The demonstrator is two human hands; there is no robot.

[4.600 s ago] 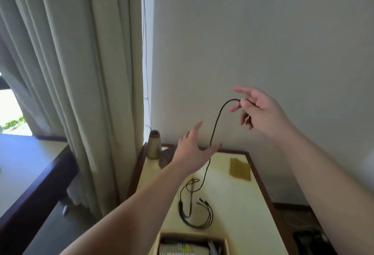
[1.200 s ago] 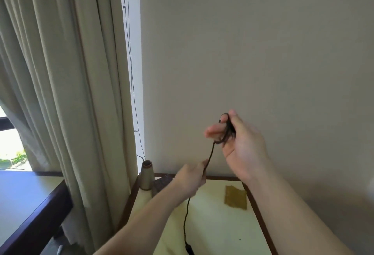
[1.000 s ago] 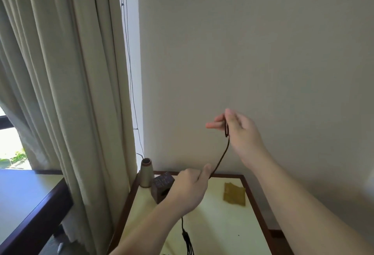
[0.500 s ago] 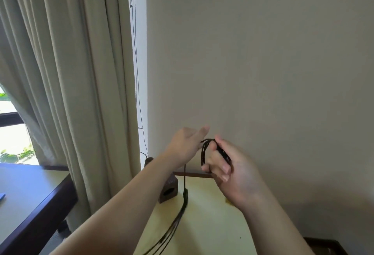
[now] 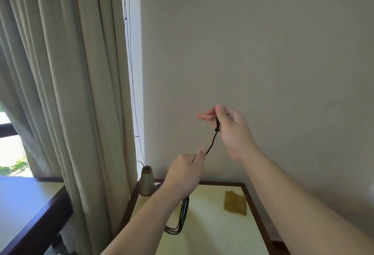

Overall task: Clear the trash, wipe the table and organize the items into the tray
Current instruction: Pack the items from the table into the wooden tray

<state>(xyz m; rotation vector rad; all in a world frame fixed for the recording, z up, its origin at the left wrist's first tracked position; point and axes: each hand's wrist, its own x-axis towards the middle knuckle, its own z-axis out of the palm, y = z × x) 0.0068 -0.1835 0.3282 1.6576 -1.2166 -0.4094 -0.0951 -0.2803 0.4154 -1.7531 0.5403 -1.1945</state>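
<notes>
Cable [image 5: 211, 142] runs taut between right hand's [image 5: 230, 129] pinching grip and left hand's [image 5: 186, 171] fist.

Just one view here, a wide-angle head cam looking forward and a bit down at a wall [image 5: 253, 52] straight ahead at 12 o'clock. Curtain [image 5: 60, 72] fills the 9 to 11 o'clock side. The table [image 5: 212, 224] sits low at 6 o'clock, only its far end in frame. Both forearms come in from the bottom edge, close to the lens, edges bowed by the wide lens.
</notes>
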